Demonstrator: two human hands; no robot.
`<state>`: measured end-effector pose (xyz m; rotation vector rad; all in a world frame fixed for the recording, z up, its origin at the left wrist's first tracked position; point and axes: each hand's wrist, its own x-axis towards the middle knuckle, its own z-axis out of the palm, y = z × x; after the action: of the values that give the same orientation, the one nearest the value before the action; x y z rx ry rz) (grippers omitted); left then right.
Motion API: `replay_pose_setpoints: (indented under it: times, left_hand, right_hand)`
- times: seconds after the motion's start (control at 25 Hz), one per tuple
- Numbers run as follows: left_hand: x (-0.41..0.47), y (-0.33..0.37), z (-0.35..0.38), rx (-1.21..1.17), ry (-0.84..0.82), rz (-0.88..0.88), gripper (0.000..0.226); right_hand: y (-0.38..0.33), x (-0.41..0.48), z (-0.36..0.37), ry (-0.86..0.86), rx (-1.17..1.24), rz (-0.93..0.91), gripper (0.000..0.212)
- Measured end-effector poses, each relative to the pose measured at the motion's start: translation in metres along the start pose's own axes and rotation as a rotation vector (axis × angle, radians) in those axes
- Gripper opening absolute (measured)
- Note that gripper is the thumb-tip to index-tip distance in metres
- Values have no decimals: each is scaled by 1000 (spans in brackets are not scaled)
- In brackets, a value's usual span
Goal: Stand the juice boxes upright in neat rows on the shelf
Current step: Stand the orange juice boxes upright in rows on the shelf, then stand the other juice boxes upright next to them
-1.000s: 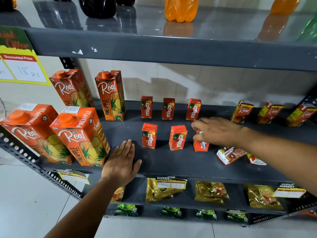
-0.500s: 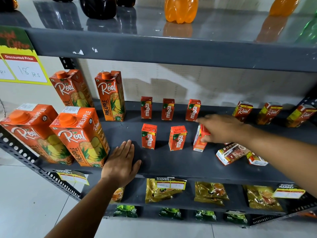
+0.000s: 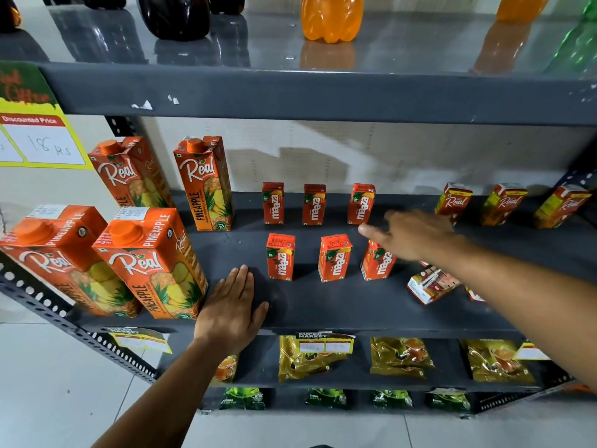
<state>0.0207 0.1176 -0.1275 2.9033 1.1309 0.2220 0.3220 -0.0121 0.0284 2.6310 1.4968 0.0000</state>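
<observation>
Since a moment ago the right hand [image 3: 416, 234] has let go of the third Maaza box [image 3: 377, 261] in the near row and lifted above it, fingers loosely spread and gripping nothing. That box now stands nearly upright, right of two others, on the dark shelf [image 3: 323, 305]. Just right, a small Real box [image 3: 431, 284] lies on its side. Left hand [image 3: 231, 310] rests flat, fingers together, at the shelf's near edge

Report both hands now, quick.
Left hand: open, flat on the shelf, holding nothing.
Right hand: open, above the third front Maaza box, holding nothing.
</observation>
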Motion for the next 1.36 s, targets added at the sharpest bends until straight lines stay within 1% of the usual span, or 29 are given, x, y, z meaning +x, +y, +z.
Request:
replay_pose_setpoints:
  times: [0.08, 0.16, 0.2, 0.32, 0.4, 0.44, 0.52, 0.6, 0.64, 0.72, 0.84, 0.88, 0.96, 1.0, 1.04, 1.2, 1.28, 1.36]
  left_hand:
    - [-2, -2, 2, 3, -6, 6, 86]
    - [-2, -2, 1, -12, -6, 16, 86]
    - [-3, -2, 0, -15, 12, 20, 84]
    - [-17, 7, -3, -56, 86, 28, 72]
    - [-35, 33, -2, -106, 150, 43, 67]
    - [-41, 52, -2, -136, 162, 75, 64]
    - [-41, 105, 0, -189, 149, 172, 59]
    - [-24, 164, 2, -231, 190, 227, 55]
    - [-14, 191, 3, -230, 216, 219, 54]
    - [7, 233, 7, -207, 230, 163, 53]
    - [22, 265, 23, -158, 192, 45, 50]
    - [20, 268, 28, -143, 166, 19, 50]
    - [19, 270, 31, -115, 148, -13, 50]
    - [20, 271, 30, -105, 141, -30, 50]
    - [21, 272, 28, -98, 137, -43, 51]
    - [20, 276, 26, -90, 125, -62, 54]
    - [21, 273, 24, -100, 117, -58, 59]
    - [20, 274, 23, -105, 110, -54, 63]
  right_hand:
    - [18, 1, -11, 93, 84, 28, 85]
    - [44, 0, -15, 156, 128, 82, 79]
    - [59, -1, -14, 159, 144, 120, 74]
    - [105, -10, -5, 118, 217, 198, 57]
    - [140, -21, 7, 71, 292, 233, 49]
    - [155, -26, 12, 36, 304, 254, 50]
    - [184, -29, 25, -45, 324, 285, 59]
    - [203, -30, 33, -111, 317, 269, 63]
    - [207, -33, 36, -127, 314, 255, 64]
    - [211, -42, 49, -122, 335, 243, 67]
    - [199, -58, 80, -133, 433, 219, 63]
    - [192, -62, 94, -146, 469, 219, 66]
    - [178, -66, 117, -120, 513, 246, 86]
    - [175, -66, 126, -87, 498, 257, 91]
    - [174, -66, 130, -49, 488, 261, 89]
    - [201, -60, 116, -14, 534, 280, 57]
    - [223, -52, 96, 47, 492, 230, 55]
    - [242, -43, 70, 116, 324, 39, 63]
